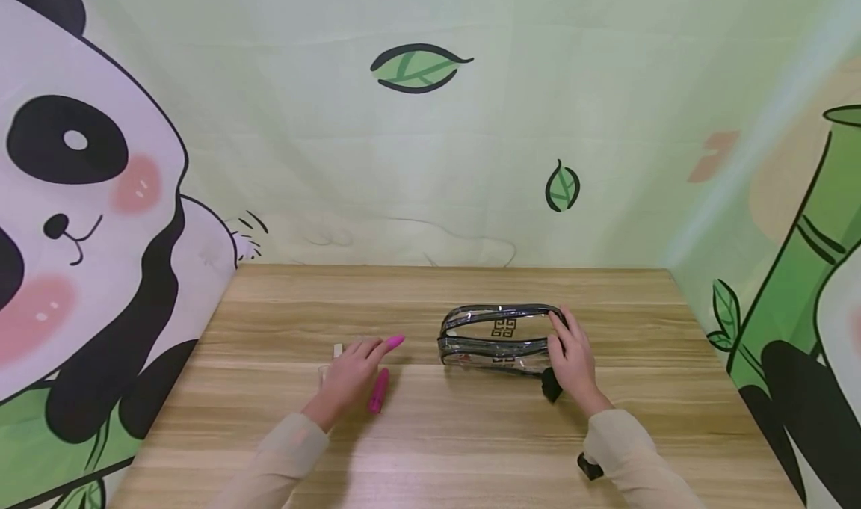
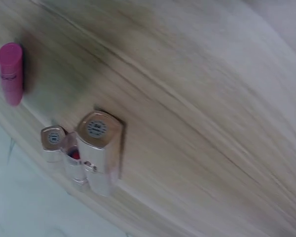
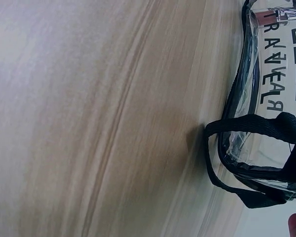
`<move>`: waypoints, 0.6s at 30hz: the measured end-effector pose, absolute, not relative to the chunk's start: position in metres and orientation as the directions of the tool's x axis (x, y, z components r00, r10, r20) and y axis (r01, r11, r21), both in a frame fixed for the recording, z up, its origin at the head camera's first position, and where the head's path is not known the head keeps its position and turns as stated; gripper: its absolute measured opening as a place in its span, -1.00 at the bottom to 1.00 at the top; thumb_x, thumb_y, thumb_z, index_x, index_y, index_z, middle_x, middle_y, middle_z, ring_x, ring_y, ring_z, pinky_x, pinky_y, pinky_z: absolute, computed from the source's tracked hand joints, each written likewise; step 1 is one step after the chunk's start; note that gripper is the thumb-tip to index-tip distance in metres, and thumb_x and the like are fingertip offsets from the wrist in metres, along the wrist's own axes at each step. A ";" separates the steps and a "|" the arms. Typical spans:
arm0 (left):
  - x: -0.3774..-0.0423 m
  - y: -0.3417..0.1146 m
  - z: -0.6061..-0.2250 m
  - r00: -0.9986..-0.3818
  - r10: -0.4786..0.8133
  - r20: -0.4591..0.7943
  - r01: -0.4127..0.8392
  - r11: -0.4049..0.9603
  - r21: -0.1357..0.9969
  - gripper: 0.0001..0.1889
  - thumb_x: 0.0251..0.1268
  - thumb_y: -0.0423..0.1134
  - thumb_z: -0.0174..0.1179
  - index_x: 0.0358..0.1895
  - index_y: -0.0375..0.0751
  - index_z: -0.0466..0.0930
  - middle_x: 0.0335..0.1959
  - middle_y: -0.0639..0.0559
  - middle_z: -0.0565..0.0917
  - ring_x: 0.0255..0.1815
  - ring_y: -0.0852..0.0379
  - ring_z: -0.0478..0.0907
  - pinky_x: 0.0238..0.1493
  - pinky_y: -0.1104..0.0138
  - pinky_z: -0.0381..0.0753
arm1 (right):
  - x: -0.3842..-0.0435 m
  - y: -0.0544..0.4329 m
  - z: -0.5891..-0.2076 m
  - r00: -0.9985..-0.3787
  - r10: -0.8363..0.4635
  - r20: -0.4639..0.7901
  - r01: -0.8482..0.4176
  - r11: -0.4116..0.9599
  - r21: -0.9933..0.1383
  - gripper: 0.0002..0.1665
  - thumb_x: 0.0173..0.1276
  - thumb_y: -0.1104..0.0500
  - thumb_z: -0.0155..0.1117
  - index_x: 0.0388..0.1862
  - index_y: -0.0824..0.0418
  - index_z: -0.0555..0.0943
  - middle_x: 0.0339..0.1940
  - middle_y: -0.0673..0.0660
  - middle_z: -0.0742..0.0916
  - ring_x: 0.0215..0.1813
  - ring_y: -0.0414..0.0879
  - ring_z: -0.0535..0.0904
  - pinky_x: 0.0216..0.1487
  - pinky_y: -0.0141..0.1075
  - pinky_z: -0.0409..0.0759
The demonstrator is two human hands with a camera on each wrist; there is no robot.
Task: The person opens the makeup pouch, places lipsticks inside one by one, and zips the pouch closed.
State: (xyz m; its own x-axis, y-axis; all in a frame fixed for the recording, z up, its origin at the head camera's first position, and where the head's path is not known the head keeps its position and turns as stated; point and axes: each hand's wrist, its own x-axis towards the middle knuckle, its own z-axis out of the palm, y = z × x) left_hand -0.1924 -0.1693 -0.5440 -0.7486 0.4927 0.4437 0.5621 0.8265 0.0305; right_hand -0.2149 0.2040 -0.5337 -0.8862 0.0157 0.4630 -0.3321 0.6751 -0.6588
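My left hand (image 1: pixel 350 373) pinches a bright pink lipstick tube (image 1: pixel 394 341) at its fingertips, above the table and left of the bag. A second pink tube (image 1: pixel 379 391) lies on the wood beside that hand; the left wrist view shows dark lettering on a pink tube (image 2: pixel 11 74). Pale lipstick tubes (image 2: pixel 99 148) stand close together, partly behind the left hand in the head view. My right hand (image 1: pixel 573 353) holds the right end of a clear, black-trimmed bag (image 1: pixel 504 329), whose top gapes. Through its side, the right wrist view shows a brownish tube (image 3: pixel 269 18) inside.
A black strap handle (image 3: pixel 256 123) loops out from the bag's end. Behind the wooden table (image 1: pixel 457 442) hangs a pale green backdrop (image 1: pixel 303 120) with pandas and leaves. A small black object (image 1: pixel 590 466) sits by the right sleeve.
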 end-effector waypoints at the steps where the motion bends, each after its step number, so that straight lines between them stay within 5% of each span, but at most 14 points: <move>1: -0.193 -0.168 -0.543 -0.753 0.492 0.438 0.557 0.830 0.025 -0.31 -0.10 -0.48 0.23 0.22 -0.02 0.31 -0.11 0.00 0.53 -0.10 0.06 0.48 -0.10 0.25 0.55 | -0.215 0.204 -0.534 -0.886 0.015 0.463 -0.333 0.673 -0.660 -0.54 0.25 0.30 -0.07 0.16 0.29 0.40 0.28 0.27 0.34 0.22 0.27 0.24 0.09 0.12 0.24; 12: -0.195 -0.157 -0.528 -0.785 0.478 0.395 0.546 0.834 0.077 -0.21 -0.19 -0.67 0.08 0.25 -0.05 0.26 -0.03 -0.03 0.51 -0.03 0.01 0.46 -0.02 0.20 0.51 | -0.214 0.204 -0.534 -0.883 0.016 0.468 -0.339 0.669 -0.662 -0.53 0.24 0.33 -0.04 0.16 0.29 0.40 0.29 0.27 0.34 0.22 0.27 0.24 0.08 0.13 0.26; 18: -0.198 -0.148 -0.520 -0.781 0.454 0.430 0.536 0.839 0.088 -0.44 -0.02 -0.54 0.08 0.15 -0.13 0.37 -0.03 -0.05 0.53 -0.01 0.00 0.47 0.01 0.19 0.50 | -0.215 0.204 -0.534 -0.885 0.014 0.466 -0.339 0.668 -0.663 -0.53 0.25 0.32 -0.05 0.17 0.30 0.39 0.29 0.27 0.33 0.23 0.28 0.23 0.08 0.13 0.25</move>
